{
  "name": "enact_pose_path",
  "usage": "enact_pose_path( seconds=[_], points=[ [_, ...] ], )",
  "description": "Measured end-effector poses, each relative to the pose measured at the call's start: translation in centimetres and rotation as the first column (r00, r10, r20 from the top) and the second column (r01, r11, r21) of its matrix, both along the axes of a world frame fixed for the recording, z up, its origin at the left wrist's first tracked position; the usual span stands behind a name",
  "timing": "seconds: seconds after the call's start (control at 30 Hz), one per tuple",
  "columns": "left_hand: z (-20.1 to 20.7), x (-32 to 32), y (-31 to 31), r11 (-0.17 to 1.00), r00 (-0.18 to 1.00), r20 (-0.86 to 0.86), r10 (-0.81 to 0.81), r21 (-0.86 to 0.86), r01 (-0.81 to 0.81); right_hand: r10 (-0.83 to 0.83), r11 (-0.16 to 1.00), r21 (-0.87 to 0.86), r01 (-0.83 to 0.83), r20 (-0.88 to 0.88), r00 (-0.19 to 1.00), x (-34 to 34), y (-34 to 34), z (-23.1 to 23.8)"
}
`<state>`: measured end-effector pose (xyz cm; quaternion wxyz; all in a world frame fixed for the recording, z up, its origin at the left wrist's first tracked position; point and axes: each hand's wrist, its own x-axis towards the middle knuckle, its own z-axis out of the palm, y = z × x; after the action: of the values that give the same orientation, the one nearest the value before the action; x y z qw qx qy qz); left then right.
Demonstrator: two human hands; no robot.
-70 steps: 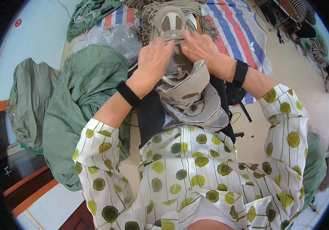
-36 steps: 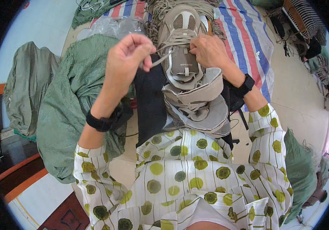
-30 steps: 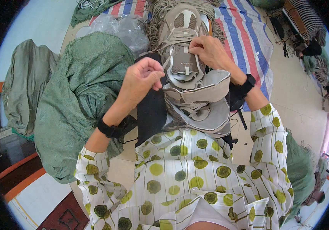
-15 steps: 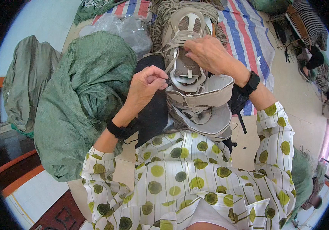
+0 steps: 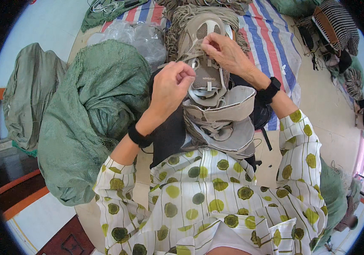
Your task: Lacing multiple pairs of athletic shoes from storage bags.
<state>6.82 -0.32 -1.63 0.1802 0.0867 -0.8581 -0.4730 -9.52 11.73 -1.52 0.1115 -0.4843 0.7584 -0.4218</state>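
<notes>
A taupe-and-white sneaker upper (image 5: pixel 209 25) lies before me, toe pointing away, its tongue (image 5: pixel 208 79) toward me. Flat taupe shoelace (image 5: pixel 187 55) crosses its front. Over the upper's left edge, my left hand (image 5: pixel 171 87) is closed in a pinch on the lace; the fingers hide most of that part. My right hand (image 5: pixel 228 53) bends over the lacing from the right, thumb and forefinger pinched on the lace near the eyelets. Nearer my body, more shoe uppers (image 5: pixel 222 112) lie stacked on my lap, pale linings showing.
Bundles of taupe laces (image 5: pixel 177 21) lie behind the upper. A large green woven sack (image 5: pixel 93 114) and a clear plastic bag (image 5: pixel 133 40) stand to the left. Striped red, white and blue sheeting (image 5: pixel 271 46) covers floor at the right. Dark items (image 5: pixel 337 34) are piled farther right.
My left hand has moved right and up, closer to the lacing. The right hand has shifted slightly up, away from the tongue, its fingertips now pinched at the lace.
</notes>
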Motion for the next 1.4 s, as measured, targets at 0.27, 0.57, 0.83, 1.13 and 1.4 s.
enact_pose_path(
  seconds=[0.27,0.57,0.83,1.13,1.4],
  points=[
    [1.2,-3.9,1.1,0.848,0.99,0.094,0.103,-0.529,-0.037,0.272,0.936,-0.35,0.041,0.791,0.549,0.9,-0.5,2.5],
    [0.2,-5.8,0.8,0.799,0.993,0.113,-0.024,-0.594,0.087,0.149,0.929,-0.309,0.202,0.815,0.56,0.2,0.8,1.4],
    [-0.7,-5.7,1.4,0.952,1.0,-0.017,0.021,-0.304,-0.025,0.059,0.996,0.078,-0.029,-0.403,0.913,1.8,4.9,-1.4],
    [-1.0,-6.1,2.8,0.915,0.991,0.054,0.124,-0.393,-0.093,-0.078,0.892,0.31,0.328,-0.61,0.788,4.3,4.7,-0.7],
    [-1.2,-6.7,2.2,0.894,0.995,0.005,0.102,-0.438,-0.09,-0.223,0.938,0.179,0.297,-0.345,0.912,4.0,4.3,-0.9]
  ],
)
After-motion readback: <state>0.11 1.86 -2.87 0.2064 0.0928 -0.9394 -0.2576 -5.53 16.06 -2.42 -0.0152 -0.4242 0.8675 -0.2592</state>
